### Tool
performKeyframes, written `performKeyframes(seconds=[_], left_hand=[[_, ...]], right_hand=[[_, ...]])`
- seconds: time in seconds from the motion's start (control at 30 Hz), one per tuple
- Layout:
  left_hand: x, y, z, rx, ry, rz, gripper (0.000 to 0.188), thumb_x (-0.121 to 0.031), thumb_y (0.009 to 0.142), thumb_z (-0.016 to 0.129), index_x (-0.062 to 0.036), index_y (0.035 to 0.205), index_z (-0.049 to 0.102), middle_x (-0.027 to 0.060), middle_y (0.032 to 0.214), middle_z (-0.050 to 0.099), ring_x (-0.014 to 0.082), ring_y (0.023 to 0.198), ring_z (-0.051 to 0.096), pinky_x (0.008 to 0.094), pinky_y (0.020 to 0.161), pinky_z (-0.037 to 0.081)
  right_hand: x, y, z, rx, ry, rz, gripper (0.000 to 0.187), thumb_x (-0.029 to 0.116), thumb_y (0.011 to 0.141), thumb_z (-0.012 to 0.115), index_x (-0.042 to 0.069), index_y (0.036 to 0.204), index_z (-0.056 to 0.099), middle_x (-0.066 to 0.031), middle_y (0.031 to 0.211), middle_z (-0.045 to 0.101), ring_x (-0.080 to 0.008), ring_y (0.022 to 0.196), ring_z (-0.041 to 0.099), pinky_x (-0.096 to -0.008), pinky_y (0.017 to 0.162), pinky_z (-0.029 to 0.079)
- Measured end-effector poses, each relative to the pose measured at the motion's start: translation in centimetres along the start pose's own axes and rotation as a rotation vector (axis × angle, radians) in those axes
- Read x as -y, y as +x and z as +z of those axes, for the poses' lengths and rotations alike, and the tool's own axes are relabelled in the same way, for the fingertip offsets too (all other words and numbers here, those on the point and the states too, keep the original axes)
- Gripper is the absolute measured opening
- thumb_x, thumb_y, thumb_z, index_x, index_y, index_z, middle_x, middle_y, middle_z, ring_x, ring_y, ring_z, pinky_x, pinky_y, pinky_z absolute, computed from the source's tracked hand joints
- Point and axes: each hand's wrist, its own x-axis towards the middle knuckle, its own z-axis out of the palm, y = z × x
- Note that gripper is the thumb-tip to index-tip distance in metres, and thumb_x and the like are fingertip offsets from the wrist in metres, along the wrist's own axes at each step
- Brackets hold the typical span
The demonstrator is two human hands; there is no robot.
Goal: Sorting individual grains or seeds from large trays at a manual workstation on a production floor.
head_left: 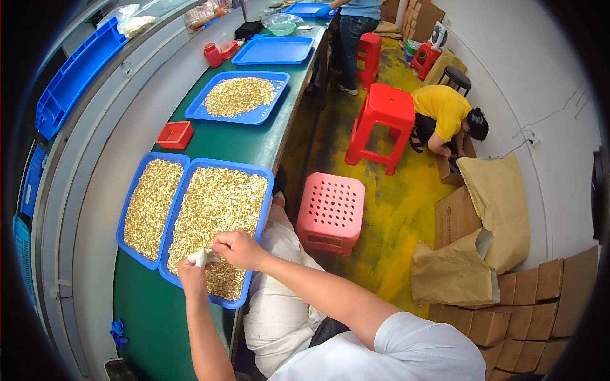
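Observation:
My two hands meet over the near end of a blue tray [267, 190] filled with small gold-coloured metal pieces [219, 193]. White wrapping [200, 257] covers a finger or thumb of my left hand [190, 274]. The other left fingers are curled in, and whatever they may hold is hidden. With its fingers pinched together, my right hand [238, 249] is at the end of this white finger wrap, close beside the left fingertips. A narrower blue tray [150, 260] of similar pieces touches the first tray on its left.
Farther up the green table [149, 308] are a red box [175, 135], another tray [279, 89] of pieces and a blue tray [273, 51]. A pink stool [330, 209] and red stool [387, 105] stand right. A person in yellow [441, 108] bends near cartons [521, 317].

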Motion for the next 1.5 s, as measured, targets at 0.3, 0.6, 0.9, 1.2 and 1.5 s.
performKeyframes(seconds=[0.3,0.6,0.9,1.2,1.5], left_hand=[[-1.0,-0.5,-0.3,0.023,0.158,0.020,0.037,-0.034,0.096,0.066,0.0026,0.100,0.073,0.0104,0.082,0.072,0.0165,0.072,0.066,0.0305,0.066,0.050],[-2.3,-0.9,1.1,0.192,1.007,0.269,0.015,-0.013,0.078,0.078,-0.0017,0.087,0.073,0.0189,0.083,0.066,0.0354,0.079,0.065,0.0429,0.072,0.051],[-0.5,-0.6,-0.2,0.006,0.333,0.015,0.013,-0.006,0.093,0.066,0.0042,0.096,0.072,0.0054,0.084,0.072,0.0115,0.073,0.065,0.0259,0.067,0.051],[-0.4,0.0,0.0,-0.002,-0.358,-0.027,0.017,0.005,0.086,0.069,0.0001,0.102,0.069,0.0073,0.093,0.071,0.0133,0.082,0.066,0.0259,0.076,0.054],[-0.4,-0.3,-0.2,-0.006,-0.282,-0.003,0.012,0.001,0.090,0.067,-0.0002,0.102,0.068,0.0097,0.093,0.072,0.0167,0.079,0.068,0.0278,0.073,0.054]], right_hand=[[0.5,-0.2,-0.1,-0.084,0.179,0.126,0.025,0.014,0.095,0.062,-0.001,0.075,0.058,-0.0114,0.057,0.050,-0.0143,0.051,0.048,-0.0361,0.051,0.039],[0.2,0.0,0.0,-0.076,0.075,0.079,0.026,0.014,0.095,0.062,-0.003,0.076,0.056,-0.0116,0.059,0.050,-0.0143,0.055,0.043,-0.0346,0.054,0.039],[0.3,-0.2,0.0,-0.054,0.065,0.107,0.026,0.015,0.095,0.062,-0.002,0.076,0.057,-0.0116,0.059,0.051,-0.0145,0.054,0.044,-0.0348,0.053,0.040],[0.9,-0.1,-0.3,-0.038,0.021,0.121,0.024,0.015,0.095,0.063,-0.001,0.077,0.059,-0.0100,0.058,0.051,-0.0139,0.054,0.045,-0.0344,0.052,0.040],[0.1,-0.1,-0.2,0.004,0.025,0.141,0.023,0.014,0.093,0.064,-0.001,0.077,0.061,-0.0110,0.059,0.054,-0.0130,0.054,0.047,-0.0330,0.052,0.041]])
